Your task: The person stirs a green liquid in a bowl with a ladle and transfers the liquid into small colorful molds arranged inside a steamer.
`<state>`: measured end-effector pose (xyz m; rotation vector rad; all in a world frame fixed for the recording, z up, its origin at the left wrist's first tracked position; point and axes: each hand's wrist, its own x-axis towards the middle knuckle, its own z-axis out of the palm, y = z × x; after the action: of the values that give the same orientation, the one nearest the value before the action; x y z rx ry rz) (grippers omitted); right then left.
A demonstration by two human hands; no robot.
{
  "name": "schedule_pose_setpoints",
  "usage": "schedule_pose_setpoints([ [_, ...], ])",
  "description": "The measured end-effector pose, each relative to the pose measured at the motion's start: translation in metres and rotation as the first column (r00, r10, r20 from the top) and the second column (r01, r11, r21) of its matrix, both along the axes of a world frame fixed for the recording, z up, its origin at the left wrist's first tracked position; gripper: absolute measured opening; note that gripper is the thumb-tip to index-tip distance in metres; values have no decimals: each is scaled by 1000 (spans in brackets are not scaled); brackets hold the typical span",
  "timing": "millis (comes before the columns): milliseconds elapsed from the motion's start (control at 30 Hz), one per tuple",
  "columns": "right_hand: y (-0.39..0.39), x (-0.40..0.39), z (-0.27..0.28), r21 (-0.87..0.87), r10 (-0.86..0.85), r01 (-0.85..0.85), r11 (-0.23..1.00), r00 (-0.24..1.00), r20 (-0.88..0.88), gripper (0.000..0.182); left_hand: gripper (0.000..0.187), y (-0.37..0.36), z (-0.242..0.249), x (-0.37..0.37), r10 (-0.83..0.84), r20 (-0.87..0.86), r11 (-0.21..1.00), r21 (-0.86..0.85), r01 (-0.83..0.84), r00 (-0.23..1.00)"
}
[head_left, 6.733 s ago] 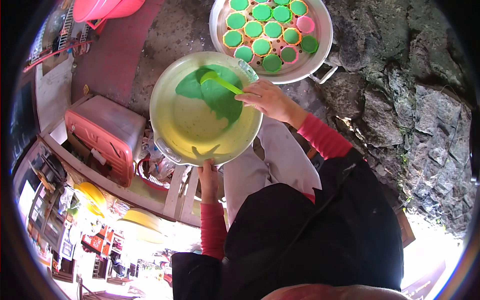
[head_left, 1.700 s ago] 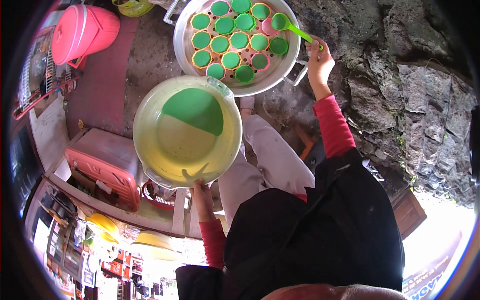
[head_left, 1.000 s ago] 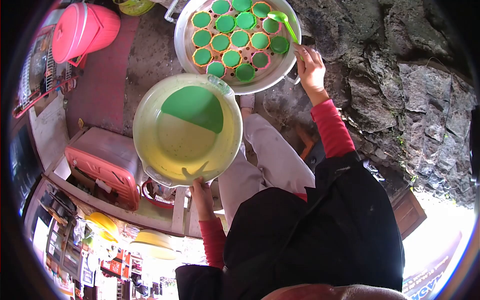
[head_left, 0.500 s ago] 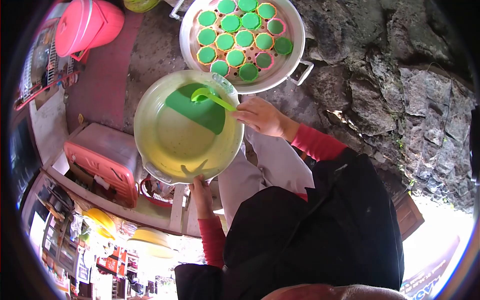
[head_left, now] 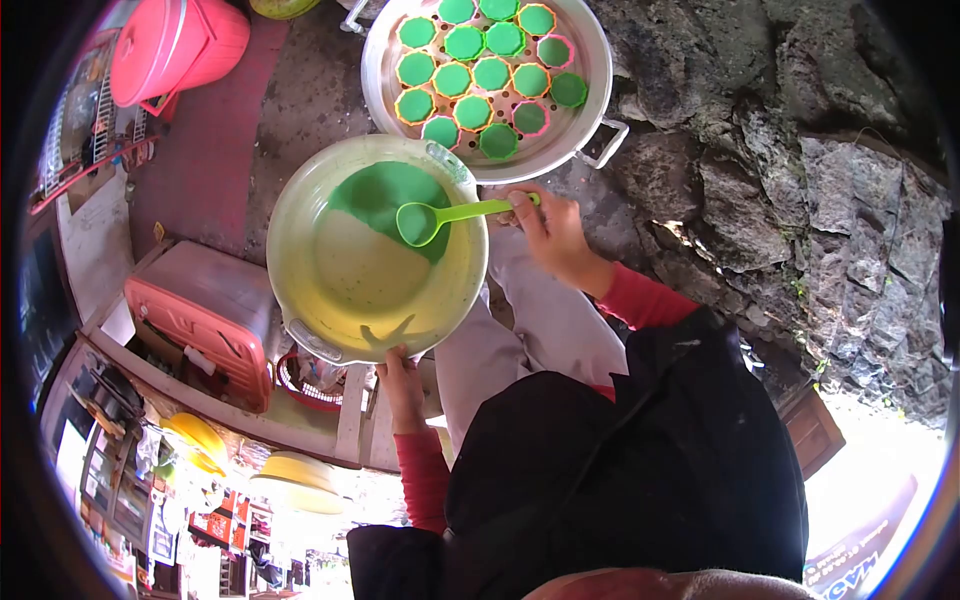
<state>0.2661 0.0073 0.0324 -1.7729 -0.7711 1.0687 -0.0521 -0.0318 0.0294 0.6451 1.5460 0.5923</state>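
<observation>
My right hand (head_left: 556, 236) grips the handle of a light green ladle (head_left: 470, 210). The ladle's bowl is full of green liquid and hangs over the yellowish basin (head_left: 295, 215). A pool of green batter-like liquid (head_left: 385, 190) lies at the far side of the tilted basin. With my left hand (head_left: 400, 380) I hold the basin's near rim; my fingers are partly hidden beneath it. Just beyond the basin stands a round metal steamer tray (head_left: 378, 60) with several small scalloped molds (head_left: 491, 73) on it, filled with green.
A pink lidded bucket (head_left: 185, 50) stands at the upper left. Below it is a pink plastic box (head_left: 205, 310), with a red basket (head_left: 310, 380) beside it. A rough stone wall (head_left: 740, 190) runs along the right. Yellow basins (head_left: 300, 480) are at the lower left.
The ladle has come up out of the green liquid, now filled and level. My right hand has moved right and turned with it. The basin stays nearly in place in my left hand.
</observation>
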Motion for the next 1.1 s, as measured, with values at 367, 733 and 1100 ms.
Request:
schedule_pose_setpoints([
  [367, -20, 55, 22, 116, -188, 182, 976, 981, 41, 26, 24, -8, -16, -17, -186, -228, 965, 140, 222, 956],
  [733, -42, 128, -19, 136, -370, 350, 927, 914, 168, 29, 9, -7, -17, -12, -59, -121, 994, 80, 69, 991],
  [1100, -44, 143, -56, 63, -395, 396, 916, 864, 314, 28, 15, -4, -16, -15, -31, -102, 997, 66, 37, 994],
])
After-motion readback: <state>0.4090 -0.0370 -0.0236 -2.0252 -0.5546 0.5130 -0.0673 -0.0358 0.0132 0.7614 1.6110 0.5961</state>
